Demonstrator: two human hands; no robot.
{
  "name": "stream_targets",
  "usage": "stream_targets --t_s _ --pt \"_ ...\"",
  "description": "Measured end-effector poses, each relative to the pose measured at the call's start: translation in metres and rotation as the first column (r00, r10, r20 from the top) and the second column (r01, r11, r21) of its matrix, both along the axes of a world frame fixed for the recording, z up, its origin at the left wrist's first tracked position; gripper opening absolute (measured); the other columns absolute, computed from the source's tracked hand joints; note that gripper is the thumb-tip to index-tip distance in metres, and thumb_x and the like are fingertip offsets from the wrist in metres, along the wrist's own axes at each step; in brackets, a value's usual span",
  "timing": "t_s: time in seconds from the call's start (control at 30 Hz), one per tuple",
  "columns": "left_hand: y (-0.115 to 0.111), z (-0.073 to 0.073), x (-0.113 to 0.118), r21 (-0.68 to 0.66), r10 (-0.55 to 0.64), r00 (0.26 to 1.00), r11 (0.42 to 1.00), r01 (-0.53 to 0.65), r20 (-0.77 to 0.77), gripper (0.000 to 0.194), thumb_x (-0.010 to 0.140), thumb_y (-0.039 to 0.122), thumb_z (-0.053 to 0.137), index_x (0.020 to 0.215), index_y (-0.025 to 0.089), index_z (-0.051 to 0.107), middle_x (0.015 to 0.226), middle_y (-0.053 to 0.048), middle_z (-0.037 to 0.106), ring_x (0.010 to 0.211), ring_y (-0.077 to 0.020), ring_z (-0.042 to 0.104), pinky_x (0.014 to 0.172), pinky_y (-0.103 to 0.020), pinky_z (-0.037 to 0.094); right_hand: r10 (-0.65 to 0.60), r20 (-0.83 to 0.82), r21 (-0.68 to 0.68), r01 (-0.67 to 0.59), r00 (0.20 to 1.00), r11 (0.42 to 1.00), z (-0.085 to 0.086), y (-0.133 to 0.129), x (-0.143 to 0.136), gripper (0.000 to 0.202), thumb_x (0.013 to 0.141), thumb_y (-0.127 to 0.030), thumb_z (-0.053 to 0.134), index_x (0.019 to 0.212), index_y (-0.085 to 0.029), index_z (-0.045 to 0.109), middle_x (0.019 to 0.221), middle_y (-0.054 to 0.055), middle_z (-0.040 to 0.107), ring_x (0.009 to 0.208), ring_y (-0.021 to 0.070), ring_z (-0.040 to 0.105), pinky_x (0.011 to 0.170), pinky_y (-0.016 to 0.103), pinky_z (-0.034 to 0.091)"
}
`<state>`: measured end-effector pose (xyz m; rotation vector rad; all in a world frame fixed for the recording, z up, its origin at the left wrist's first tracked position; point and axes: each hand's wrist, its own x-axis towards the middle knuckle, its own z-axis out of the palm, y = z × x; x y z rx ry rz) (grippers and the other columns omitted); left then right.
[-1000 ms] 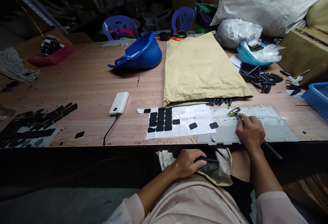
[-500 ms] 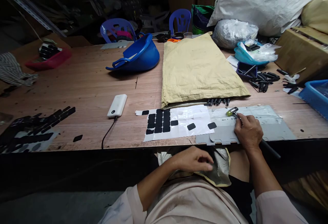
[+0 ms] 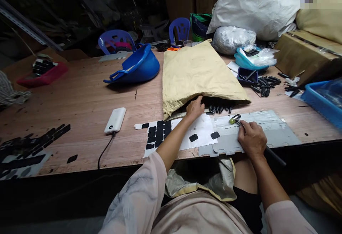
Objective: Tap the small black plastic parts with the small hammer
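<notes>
My left hand [image 3: 195, 108] reaches across the table to the front edge of a large yellow sack [image 3: 200, 71]. Its fingers are at that edge, which is lifted into an arch there. Several black pointed pieces [image 3: 219, 109] show in the dark gap under it. In my right hand [image 3: 252, 139] is a small hammer [image 3: 235, 119] with a yellow-green face and a dark handle, held over a grey board [image 3: 278, 132]. Between the hands lies a white sheet [image 3: 205, 125] with rows of black rounded pads [image 3: 159, 134], partly covered by my left forearm.
A white power bank [image 3: 115, 120] with a cable sits left of the sheet. Behind it stands a blue basin [image 3: 145, 64]. To the right are loose black parts [image 3: 265, 84], a teal bowl [image 3: 242, 60] and a blue tray [image 3: 317, 95]. An open bag [image 3: 176, 184] lies on my lap.
My left hand has moved from my lap up to the sack, and the sack's front edge has risen. My right hand still holds the hammer over the board. The view has shifted slightly.
</notes>
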<state>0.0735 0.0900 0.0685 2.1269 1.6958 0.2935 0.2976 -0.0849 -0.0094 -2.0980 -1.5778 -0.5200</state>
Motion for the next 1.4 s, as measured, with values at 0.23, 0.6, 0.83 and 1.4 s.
stream_targets --t_s 0.23,0.6,0.83,1.4 --pt "0.004 -0.006 0.029 -0.041 0.047 0.999 0.998 -0.046 0.021 0.024 0.095 0.037 0.064 0.104 0.023 0.081 0.113 -0.012 0.081 0.111 -0.0297 0.074 0.09 -0.035 0.056 0.002 -0.025 -0.01 -0.002 1.0 1.0 0.002 -0.001 -0.002 0.028 0.097 -0.027 0.057 0.117 -0.022 0.077 0.093 0.008 0.064 0.083 0.0205 0.043 0.072 0.035 0.028" --pt "-0.02 -0.009 0.034 0.016 -0.005 1.0 1.0 0.005 0.018 0.022 0.089 0.025 0.069 0.108 0.018 0.077 0.119 -0.016 0.077 0.113 -0.0343 0.072 0.09 -0.04 0.055 0.007 -0.064 -0.018 -0.008 0.998 1.0 0.005 -0.001 -0.004 0.029 0.097 -0.027 0.056 0.117 -0.022 0.077 0.093 0.008 0.063 0.082 0.0203 0.042 0.073 0.035 0.027" --pt "-0.061 -0.02 -0.04 0.0 -0.107 0.969 0.994 0.11 0.223 0.02 0.079 0.016 0.074 0.098 0.02 0.077 0.101 -0.003 0.073 0.091 -0.0204 0.067 0.075 -0.029 0.05 0.004 -0.055 -0.017 -0.004 0.999 1.0 0.004 -0.002 -0.003 0.029 0.098 -0.027 0.056 0.117 -0.022 0.077 0.094 0.008 0.064 0.082 0.0203 0.042 0.071 0.034 0.026" --pt "-0.1 -0.062 -0.075 0.016 -0.163 0.891 0.985 0.173 0.424 0.02 0.081 0.028 0.084 0.101 0.024 0.082 0.098 -0.001 0.071 0.089 -0.0176 0.067 0.081 -0.028 0.052 0.127 -0.242 0.082 -0.11 0.962 0.991 0.022 -0.006 -0.011 0.032 0.099 -0.029 0.054 0.121 -0.022 0.077 0.095 0.009 0.068 0.089 0.0234 0.058 0.078 0.035 0.043"
